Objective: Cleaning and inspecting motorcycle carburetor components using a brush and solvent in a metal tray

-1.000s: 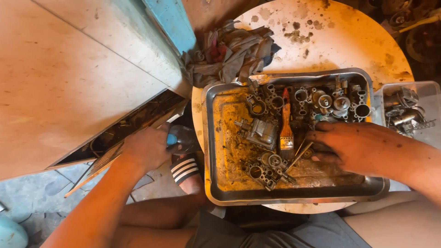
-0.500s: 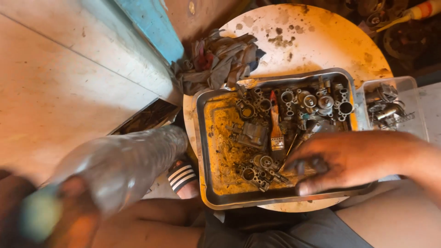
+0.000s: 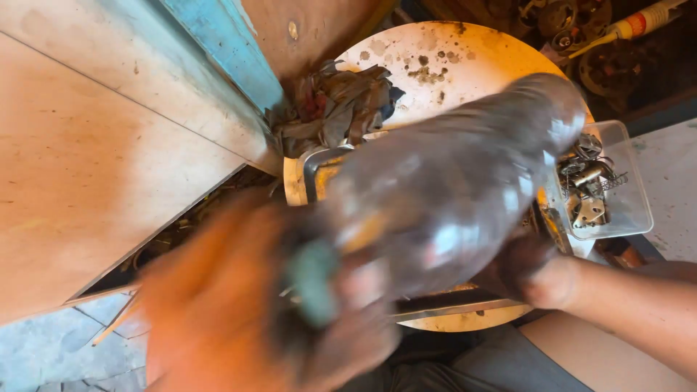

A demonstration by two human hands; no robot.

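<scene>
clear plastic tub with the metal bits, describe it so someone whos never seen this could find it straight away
Start at the round, stained table top. At its right edge, just past the big blurred plastic bottle, sits the clear plastic tub. It is the only see-through square box there, holding loose silvery metal parts, unlike the crumpled dark rag on the left.

left hand (image 3: 239,312): blurred, grips clear plastic bottle (image 3: 450,189) at its cap end
bottle: spans centre toward 2 o'clock, over metal tray (image 3: 319,163)
right hand (image 3: 537,272): 4 o'clock, under bottle
</scene>
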